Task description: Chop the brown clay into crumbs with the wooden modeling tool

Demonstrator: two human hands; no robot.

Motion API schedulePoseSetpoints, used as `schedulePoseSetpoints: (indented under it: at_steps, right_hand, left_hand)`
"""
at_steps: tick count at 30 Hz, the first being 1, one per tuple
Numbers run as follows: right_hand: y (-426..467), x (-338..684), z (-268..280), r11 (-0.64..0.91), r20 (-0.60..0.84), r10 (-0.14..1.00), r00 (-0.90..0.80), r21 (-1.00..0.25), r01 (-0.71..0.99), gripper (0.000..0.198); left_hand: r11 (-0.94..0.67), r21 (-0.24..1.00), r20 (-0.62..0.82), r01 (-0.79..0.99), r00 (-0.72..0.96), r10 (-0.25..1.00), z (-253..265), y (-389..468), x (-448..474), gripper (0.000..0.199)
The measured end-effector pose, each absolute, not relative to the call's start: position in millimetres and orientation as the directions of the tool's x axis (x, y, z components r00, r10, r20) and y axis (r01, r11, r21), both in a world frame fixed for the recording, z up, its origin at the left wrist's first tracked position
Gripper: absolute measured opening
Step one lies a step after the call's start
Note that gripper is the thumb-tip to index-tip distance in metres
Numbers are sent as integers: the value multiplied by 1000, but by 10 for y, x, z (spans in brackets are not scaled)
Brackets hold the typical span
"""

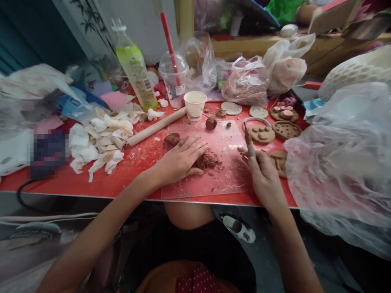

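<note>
My left hand [179, 162] lies palm down with fingers stretched out on a clear sheet [229, 177], at the left edge of a crumbly heap of brown clay [210, 158]. In my right hand [265, 175] is a thin clay-smeared stick tool [249, 142], its tip pointing up and away from me. A brown clay lump [172, 139] sits just beyond my left hand. Farther back on the sheet is a rounded clay ball [211, 123] with small crumbs around it. Past the tool's tip, a ring-shaped cutter [256, 119] rests beside a round clay piece [262, 133] with raised bumps.
A paper cup [194, 106], rolling pin [157, 126], plastic cup with straw [174, 75] and green drink bottle [136, 67] stand or lie behind. Crumpled tissues [100, 136] are heaped left. Several decorated clay discs [286, 129] and a large plastic bag [336, 158] crowd the right.
</note>
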State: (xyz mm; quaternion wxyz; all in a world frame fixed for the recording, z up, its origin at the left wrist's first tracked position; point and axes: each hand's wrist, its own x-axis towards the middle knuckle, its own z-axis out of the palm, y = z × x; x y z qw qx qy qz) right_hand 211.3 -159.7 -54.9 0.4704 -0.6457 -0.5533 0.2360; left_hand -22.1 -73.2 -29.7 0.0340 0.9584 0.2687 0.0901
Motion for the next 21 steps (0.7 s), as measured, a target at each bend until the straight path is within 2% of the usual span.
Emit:
schedulePoseSetpoints:
  at_steps: [3, 6, 13, 16, 18, 21]
  right_hand:
    - [-1596, 2127, -570, 54, 117, 962, 248, -968, 244, 24]
    - [-1620, 2117, -543, 54, 67, 967, 246, -997, 63, 22]
    - [-1617, 2100, -526, 51, 57, 970, 235, -998, 32, 22]
    - [-1615, 2101, -540, 71, 71, 964, 255, -997, 8, 21]
    - [-1618, 2101, -549, 74, 68, 957, 281, -997, -12, 22]
    - [-1626, 2103, -557, 75, 69, 954, 293, -997, -9, 22]
  left_hand:
    - [-886, 107, 190, 451, 866, 463, -337, -636, -166, 53]
    - [-900, 77, 268, 430, 860, 434, -359, -639, -141, 44]
    - [-838, -115, 368, 533, 806, 463, -437, -801, -55, 44]
    - [-820, -54, 386, 570, 769, 509, -446, -907, -66, 52]
    - [-824, 11, 380, 567, 760, 528, -436, -1013, -77, 66]
    - [-827, 23, 353, 562, 770, 532, -424, -1164, -64, 83]
